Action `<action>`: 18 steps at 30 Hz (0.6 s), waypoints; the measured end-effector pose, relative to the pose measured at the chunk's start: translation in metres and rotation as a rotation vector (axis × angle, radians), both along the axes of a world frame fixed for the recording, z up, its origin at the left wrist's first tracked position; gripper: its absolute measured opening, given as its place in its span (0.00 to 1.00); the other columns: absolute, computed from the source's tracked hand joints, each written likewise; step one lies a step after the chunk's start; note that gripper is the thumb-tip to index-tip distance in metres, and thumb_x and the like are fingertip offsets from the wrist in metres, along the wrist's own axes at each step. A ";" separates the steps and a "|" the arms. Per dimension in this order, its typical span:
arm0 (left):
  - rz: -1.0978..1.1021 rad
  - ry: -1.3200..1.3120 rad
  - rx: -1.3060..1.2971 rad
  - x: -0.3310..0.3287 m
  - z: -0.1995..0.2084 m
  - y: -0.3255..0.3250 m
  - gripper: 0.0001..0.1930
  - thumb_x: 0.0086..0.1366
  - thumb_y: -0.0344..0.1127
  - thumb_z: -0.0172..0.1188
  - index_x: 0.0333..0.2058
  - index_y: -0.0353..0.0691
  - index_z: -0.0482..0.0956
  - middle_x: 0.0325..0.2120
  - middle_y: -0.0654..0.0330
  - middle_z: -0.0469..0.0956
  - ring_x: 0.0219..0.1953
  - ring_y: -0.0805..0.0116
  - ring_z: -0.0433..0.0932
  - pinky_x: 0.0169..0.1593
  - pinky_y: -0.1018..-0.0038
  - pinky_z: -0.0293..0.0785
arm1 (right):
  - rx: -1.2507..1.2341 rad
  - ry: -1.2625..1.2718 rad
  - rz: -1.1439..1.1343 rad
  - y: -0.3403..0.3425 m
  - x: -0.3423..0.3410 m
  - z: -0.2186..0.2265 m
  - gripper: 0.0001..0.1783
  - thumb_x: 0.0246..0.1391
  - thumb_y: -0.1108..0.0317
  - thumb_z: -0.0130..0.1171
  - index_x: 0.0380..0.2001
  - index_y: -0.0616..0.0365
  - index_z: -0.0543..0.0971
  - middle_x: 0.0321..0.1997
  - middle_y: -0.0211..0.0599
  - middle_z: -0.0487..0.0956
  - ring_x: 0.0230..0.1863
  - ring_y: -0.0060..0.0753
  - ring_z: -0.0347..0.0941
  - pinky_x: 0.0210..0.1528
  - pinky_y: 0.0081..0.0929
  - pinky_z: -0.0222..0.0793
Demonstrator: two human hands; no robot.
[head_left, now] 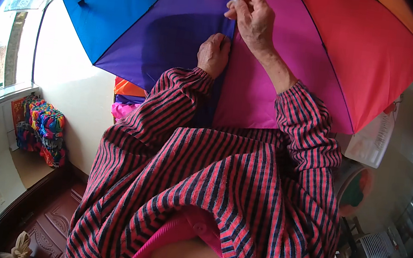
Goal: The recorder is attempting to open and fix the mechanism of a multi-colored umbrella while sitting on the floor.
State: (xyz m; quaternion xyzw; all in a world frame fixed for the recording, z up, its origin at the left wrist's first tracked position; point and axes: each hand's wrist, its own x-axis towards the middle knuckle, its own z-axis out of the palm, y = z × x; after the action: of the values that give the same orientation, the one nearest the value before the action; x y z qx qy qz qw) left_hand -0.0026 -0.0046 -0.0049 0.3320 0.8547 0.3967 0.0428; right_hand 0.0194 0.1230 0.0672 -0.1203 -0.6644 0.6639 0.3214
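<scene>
An open umbrella [275, 60] with blue, purple, pink, red and orange panels spreads in front of me, dark ribs running along its seams. My left hand [214, 56] is closed at the seam between the purple and pink panels, its fingertips curled out of sight against the cloth and rib. Farther up the same seam, my right hand [253, 19] is raised over the pink panel with thumb and fingers pinched together. Whatever that pinch holds, if anything, is too small to make out.
A bright window [9, 45] is at the left, above a bundle of multicoloured cloth [46, 128]. Folded orange, purple and pink fabric [128, 100] lies beside my left sleeve. A dark red carved wooden panel [46, 218] stands lower left; a white plastic container [373, 140] sits at right.
</scene>
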 end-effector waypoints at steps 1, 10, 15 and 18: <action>-0.003 -0.003 -0.003 0.003 0.000 -0.002 0.10 0.58 0.37 0.59 0.32 0.36 0.74 0.28 0.50 0.76 0.31 0.53 0.77 0.35 0.65 0.72 | -0.015 -0.011 0.006 0.000 -0.004 0.003 0.03 0.56 0.74 0.52 0.31 0.63 0.72 0.25 0.36 0.78 0.23 0.24 0.77 0.26 0.19 0.74; 0.218 -0.343 0.002 0.023 -0.005 -0.014 0.19 0.57 0.42 0.59 0.40 0.31 0.72 0.27 0.56 0.78 0.27 0.66 0.76 0.31 0.71 0.71 | 0.433 -0.238 0.444 0.001 -0.043 0.033 0.08 0.53 0.70 0.49 0.26 0.63 0.73 0.22 0.39 0.78 0.20 0.30 0.78 0.25 0.28 0.73; 0.136 -0.560 -0.022 0.005 -0.013 -0.010 0.18 0.57 0.41 0.58 0.39 0.31 0.75 0.25 0.59 0.78 0.24 0.75 0.73 0.27 0.77 0.68 | 0.597 -0.293 0.681 -0.011 -0.057 0.037 0.07 0.51 0.71 0.50 0.24 0.62 0.74 0.21 0.40 0.77 0.21 0.31 0.78 0.25 0.30 0.73; 0.118 -0.536 -0.073 0.004 -0.010 -0.004 0.17 0.56 0.40 0.57 0.37 0.31 0.76 0.25 0.57 0.79 0.26 0.71 0.75 0.31 0.74 0.69 | 0.624 -0.334 0.747 -0.016 -0.059 0.037 0.06 0.49 0.73 0.49 0.26 0.64 0.72 0.18 0.37 0.76 0.19 0.28 0.76 0.23 0.26 0.72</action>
State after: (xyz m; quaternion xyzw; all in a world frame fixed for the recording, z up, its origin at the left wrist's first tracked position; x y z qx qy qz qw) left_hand 0.0015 -0.0084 -0.0154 0.1629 0.8446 0.4409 0.2562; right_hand -0.0401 0.1072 0.1041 0.1226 -0.8708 0.4753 -0.0278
